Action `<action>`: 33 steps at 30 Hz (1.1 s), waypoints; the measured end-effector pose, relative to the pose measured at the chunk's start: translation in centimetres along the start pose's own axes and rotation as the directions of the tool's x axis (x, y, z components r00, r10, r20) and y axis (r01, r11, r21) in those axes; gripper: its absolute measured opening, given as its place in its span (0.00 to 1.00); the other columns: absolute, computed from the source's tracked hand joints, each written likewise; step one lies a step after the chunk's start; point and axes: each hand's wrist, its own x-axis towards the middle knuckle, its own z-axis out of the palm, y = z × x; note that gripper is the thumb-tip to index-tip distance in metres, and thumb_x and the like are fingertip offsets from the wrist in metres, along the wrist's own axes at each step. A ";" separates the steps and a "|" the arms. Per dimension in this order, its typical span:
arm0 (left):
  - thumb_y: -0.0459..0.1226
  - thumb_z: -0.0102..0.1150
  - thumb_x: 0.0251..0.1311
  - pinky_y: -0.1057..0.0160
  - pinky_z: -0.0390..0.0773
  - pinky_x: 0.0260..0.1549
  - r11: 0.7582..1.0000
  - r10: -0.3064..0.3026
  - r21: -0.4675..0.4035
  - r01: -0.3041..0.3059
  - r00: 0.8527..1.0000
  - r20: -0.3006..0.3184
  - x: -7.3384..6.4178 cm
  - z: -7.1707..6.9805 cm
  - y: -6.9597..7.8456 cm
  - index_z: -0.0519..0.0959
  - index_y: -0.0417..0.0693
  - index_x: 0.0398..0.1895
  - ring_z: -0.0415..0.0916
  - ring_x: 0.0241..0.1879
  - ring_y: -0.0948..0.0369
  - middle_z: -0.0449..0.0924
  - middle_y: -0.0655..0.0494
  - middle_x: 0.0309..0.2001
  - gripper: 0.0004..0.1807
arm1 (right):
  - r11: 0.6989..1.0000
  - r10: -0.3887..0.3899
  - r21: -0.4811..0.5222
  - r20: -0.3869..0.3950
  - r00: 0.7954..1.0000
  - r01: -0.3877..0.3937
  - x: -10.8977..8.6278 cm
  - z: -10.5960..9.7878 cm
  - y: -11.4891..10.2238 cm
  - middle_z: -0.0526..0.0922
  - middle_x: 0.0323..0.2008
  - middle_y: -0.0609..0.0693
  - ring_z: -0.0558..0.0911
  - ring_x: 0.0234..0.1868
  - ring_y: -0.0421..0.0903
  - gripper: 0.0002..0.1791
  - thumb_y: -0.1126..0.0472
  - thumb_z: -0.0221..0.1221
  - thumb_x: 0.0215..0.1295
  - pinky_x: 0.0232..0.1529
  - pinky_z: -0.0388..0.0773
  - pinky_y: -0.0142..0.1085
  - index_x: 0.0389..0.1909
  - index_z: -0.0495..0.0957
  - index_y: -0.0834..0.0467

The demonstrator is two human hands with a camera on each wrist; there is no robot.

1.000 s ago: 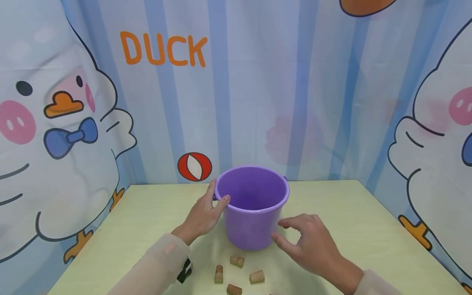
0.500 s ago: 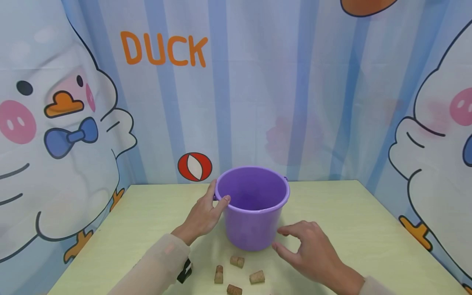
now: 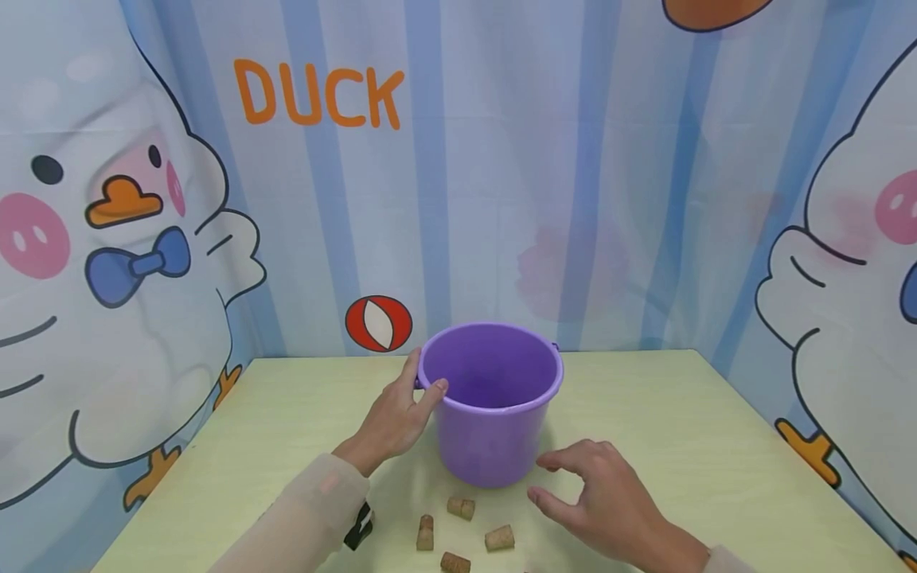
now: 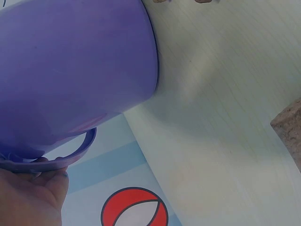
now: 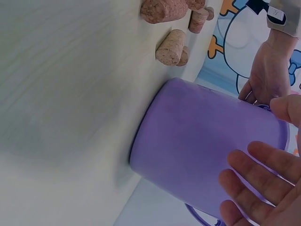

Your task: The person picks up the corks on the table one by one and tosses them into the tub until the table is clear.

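A purple bucket (image 3: 490, 446) stands upright on the table, and what shows of its inside in the head view holds nothing. At its left rim my left hand (image 3: 390, 418) grips it, thumb over the edge and fingers outside by the handle (image 4: 77, 153). My right hand (image 3: 609, 497) hovers at the bucket's lower right, apart from it, fingers and thumb loosely bent with a gap between. Several corks lie in front of the bucket, among them one near its base (image 3: 461, 508), one to the right (image 3: 499, 538) and one standing at the left (image 3: 426, 532).
The pale yellow table (image 3: 716, 469) runs back to a curtain (image 3: 494, 175) printed with ducks and stripes. Another cork (image 3: 455, 562) lies at the bottom edge of the head view. A black strap (image 3: 359, 527) shows below the left sleeve.
My right hand has drifted down and slightly nearer to me, and its thumb and forefinger have spread wider. The left hand, the bucket and the corks stay put.
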 end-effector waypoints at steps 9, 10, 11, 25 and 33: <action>0.56 0.46 0.76 0.38 0.68 0.66 1.000 0.007 0.000 -0.007 1.000 -0.003 0.0 0.0 -0.1 0.41 0.44 0.84 0.67 0.71 0.47 0.68 0.43 0.73 0.45 | 0.998 -0.065 0.014 0.020 0.998 0.065 -0.6 0.4 0.2 0.85 0.35 0.30 0.80 0.39 0.32 0.12 0.50 0.76 0.53 0.43 0.79 0.41 0.38 0.89 0.47; 0.56 0.46 0.76 0.38 0.68 0.66 1.000 0.007 -0.001 -0.007 1.000 -0.003 0.0 0.0 -0.1 0.41 0.44 0.84 0.67 0.71 0.47 0.68 0.43 0.73 0.45 | 0.997 -0.075 0.014 0.017 0.997 0.075 -0.7 0.5 0.2 0.84 0.34 0.30 0.80 0.39 0.32 0.12 0.50 0.76 0.53 0.43 0.78 0.41 0.38 0.89 0.46; 0.56 0.46 0.76 0.38 0.68 0.66 1.000 0.007 0.000 -0.007 1.000 -0.004 0.0 0.0 -0.1 0.41 0.44 0.84 0.67 0.71 0.47 0.68 0.43 0.73 0.45 | 0.996 -0.085 0.014 0.014 0.996 0.084 -0.8 0.5 0.2 0.84 0.34 0.29 0.80 0.39 0.31 0.13 0.49 0.76 0.52 0.43 0.78 0.40 0.38 0.89 0.46; 0.57 0.46 0.75 0.37 0.67 0.66 1.000 0.003 0.003 -0.003 1.000 -0.003 0.0 0.0 -0.1 0.41 0.44 0.84 0.67 0.71 0.46 0.68 0.43 0.73 0.46 | 0.994 -0.105 0.047 0.090 0.990 0.102 -1.5 0.7 0.4 0.84 0.37 0.29 0.78 0.40 0.33 0.15 0.45 0.75 0.54 0.42 0.78 0.39 0.40 0.89 0.46; 0.57 0.46 0.75 0.37 0.67 0.66 1.000 0.001 0.002 -0.001 1.000 -0.006 0.1 0.1 -0.2 0.41 0.44 0.84 0.66 0.72 0.46 0.68 0.43 0.73 0.46 | 0.991 -0.104 0.107 0.242 0.965 0.080 -1.7 0.6 0.6 0.85 0.39 0.32 0.79 0.43 0.36 0.14 0.45 0.73 0.59 0.46 0.77 0.43 0.41 0.89 0.47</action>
